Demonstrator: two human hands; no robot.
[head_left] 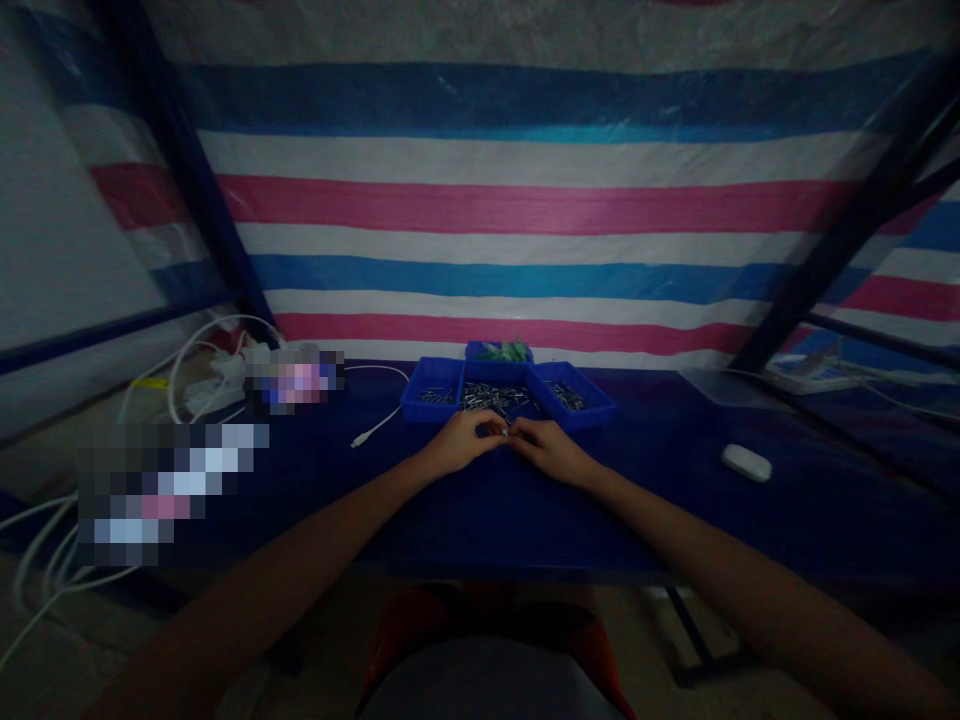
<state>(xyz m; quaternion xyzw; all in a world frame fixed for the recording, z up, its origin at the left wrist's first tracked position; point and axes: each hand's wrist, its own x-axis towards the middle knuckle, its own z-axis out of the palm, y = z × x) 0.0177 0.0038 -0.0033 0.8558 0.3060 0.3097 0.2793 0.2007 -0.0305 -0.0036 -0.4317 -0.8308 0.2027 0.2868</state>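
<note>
My left hand (465, 438) and my right hand (546, 447) meet on the dark blue table (675, 500), fingertips pinched together around a tiny pale metal part (505, 432). Both hands are curled closed. Just beyond them stand three blue trays: a left one (433, 394), a middle one (498, 397) and a right one (571, 395), each holding several small metal pieces. A further blue tray (498, 350) behind them holds green items.
A white oval object (746, 462) lies on the table to the right. A white cable (379, 425) and a tangle of white cords (202, 375) lie to the left. A striped tarp (510, 210) hangs behind. Dark frame posts (840, 240) stand at both sides.
</note>
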